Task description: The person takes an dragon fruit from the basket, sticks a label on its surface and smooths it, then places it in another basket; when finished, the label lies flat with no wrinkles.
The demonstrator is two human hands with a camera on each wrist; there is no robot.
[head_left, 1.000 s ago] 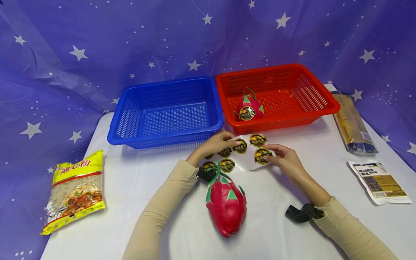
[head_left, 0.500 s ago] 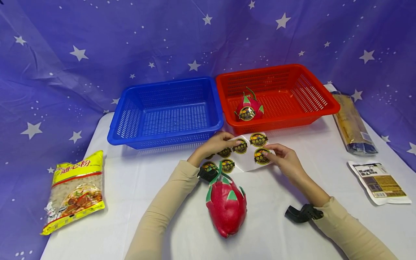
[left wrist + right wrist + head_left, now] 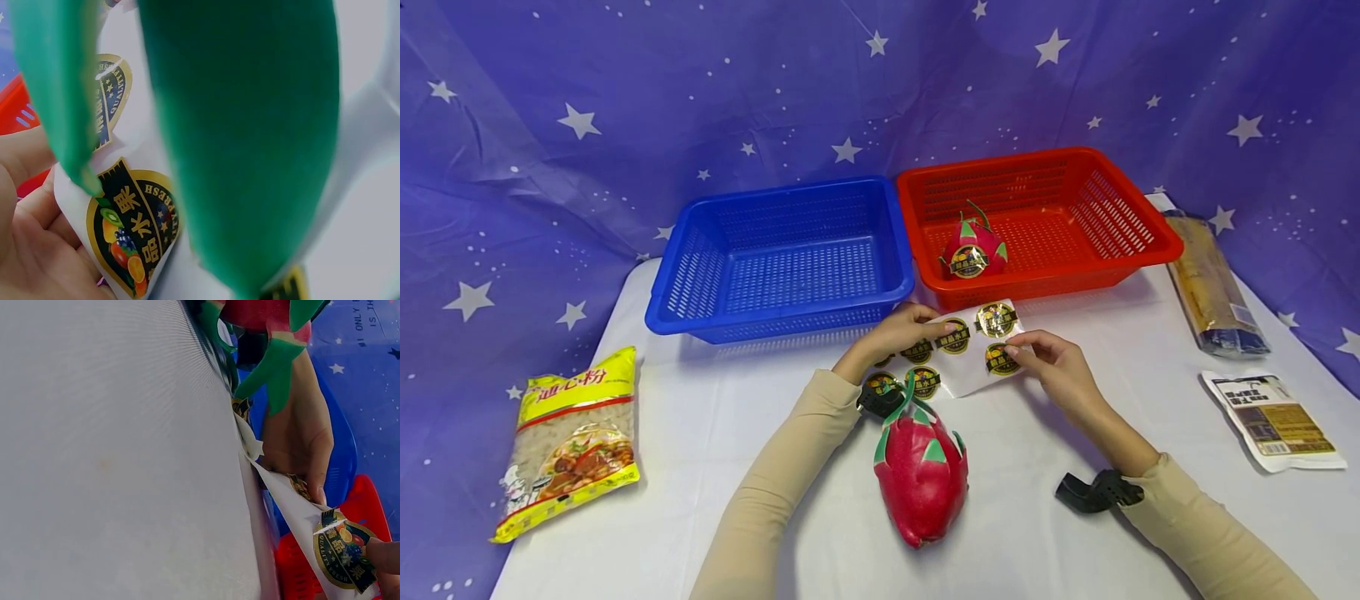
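Observation:
My left hand (image 3: 895, 335) holds a white sticker sheet (image 3: 967, 377), its thumb lying on top next to a round black-and-gold fruit sticker (image 3: 953, 336). At the sheet's right side my right hand (image 3: 1063, 371) pinches it, thumb over the edge of another sticker (image 3: 1000, 359). Whether that sticker is lifting off, I cannot tell. In the right wrist view the sheet (image 3: 289, 503) bends up off the table. A red dragon fruit (image 3: 921, 483) with green scales lies on the cloth in front of the sheet. Its green scales (image 3: 250, 125) cover much of the left wrist view.
Behind the hands stand a blue basket (image 3: 782, 321) and a red basket (image 3: 1060, 271). A stickered dragon fruit (image 3: 973, 250) sits inside the red one. A yellow food bag (image 3: 576, 442) lies left; a long packet (image 3: 1213, 283) and a white pouch (image 3: 1273, 421) lie right.
The sheet's right end has risen and tilted up slightly, with my right hand shifting a little to the left. My left hand and the dragon fruit stay about where they were.

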